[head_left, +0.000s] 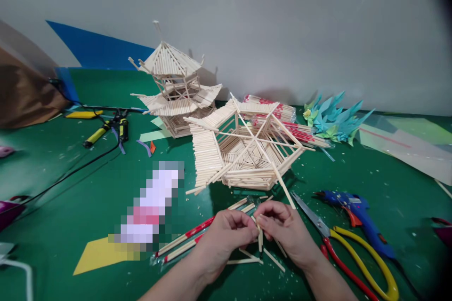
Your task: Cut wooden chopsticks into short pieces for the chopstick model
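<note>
Craftwork: left hand and right hand each pinch a thin wooden stick, apparently upright between them, just above the worktop. Light, stiff and easily snapped, it likely wants a fingertip hold near its ends. Beyond the hands: a stick pavilion.

Bright, even overhead light, soft shadows, warped edges, dark vignette at right.
</note>
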A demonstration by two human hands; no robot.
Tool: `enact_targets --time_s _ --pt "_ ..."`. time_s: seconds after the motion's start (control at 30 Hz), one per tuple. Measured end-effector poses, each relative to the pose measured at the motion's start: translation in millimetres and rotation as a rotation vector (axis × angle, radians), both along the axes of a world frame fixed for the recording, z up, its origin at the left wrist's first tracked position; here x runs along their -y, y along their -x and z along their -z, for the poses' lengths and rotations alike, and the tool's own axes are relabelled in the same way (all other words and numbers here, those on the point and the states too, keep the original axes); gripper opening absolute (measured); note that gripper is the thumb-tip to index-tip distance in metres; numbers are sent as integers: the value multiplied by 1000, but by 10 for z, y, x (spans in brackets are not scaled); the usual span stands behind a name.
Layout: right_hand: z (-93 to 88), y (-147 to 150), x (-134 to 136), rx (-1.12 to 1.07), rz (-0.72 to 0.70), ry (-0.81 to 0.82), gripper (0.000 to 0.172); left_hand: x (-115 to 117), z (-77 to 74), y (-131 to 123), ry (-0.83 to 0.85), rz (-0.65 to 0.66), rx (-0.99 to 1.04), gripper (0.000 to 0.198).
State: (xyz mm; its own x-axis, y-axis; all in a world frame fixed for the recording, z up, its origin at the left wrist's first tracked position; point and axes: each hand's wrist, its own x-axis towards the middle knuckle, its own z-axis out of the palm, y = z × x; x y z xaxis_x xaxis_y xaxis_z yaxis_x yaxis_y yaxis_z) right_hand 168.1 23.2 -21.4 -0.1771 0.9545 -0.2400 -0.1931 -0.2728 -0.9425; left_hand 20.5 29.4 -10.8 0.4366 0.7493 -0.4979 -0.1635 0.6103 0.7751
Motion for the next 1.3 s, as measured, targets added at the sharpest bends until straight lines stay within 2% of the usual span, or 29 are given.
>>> enact_targets --time_s 0.1,0.27,0.43,0.83,1.13,1.3 --pt "13 2 -10 -2 32 -7 14 11 8 -26 -14 -29 -3 20" --pt "35 -4 -9 -4 87 -11 15 31 -19 -56 -74 25 -53 27" --pt "61 0 -26 18 108 -9 16 53 -14 -89 -63 6 -78 27" --pt "26 -23 -7 67 63 -74 14 76 -4 -78 -89 -59 -53 23" --pt "27 -24 2 26 57 -62 23 67 -42 -82 -141 -76 -146 28" --pt "33 -22 -4 14 64 -45 18 55 -81 -92 -139 -95 -145 27"
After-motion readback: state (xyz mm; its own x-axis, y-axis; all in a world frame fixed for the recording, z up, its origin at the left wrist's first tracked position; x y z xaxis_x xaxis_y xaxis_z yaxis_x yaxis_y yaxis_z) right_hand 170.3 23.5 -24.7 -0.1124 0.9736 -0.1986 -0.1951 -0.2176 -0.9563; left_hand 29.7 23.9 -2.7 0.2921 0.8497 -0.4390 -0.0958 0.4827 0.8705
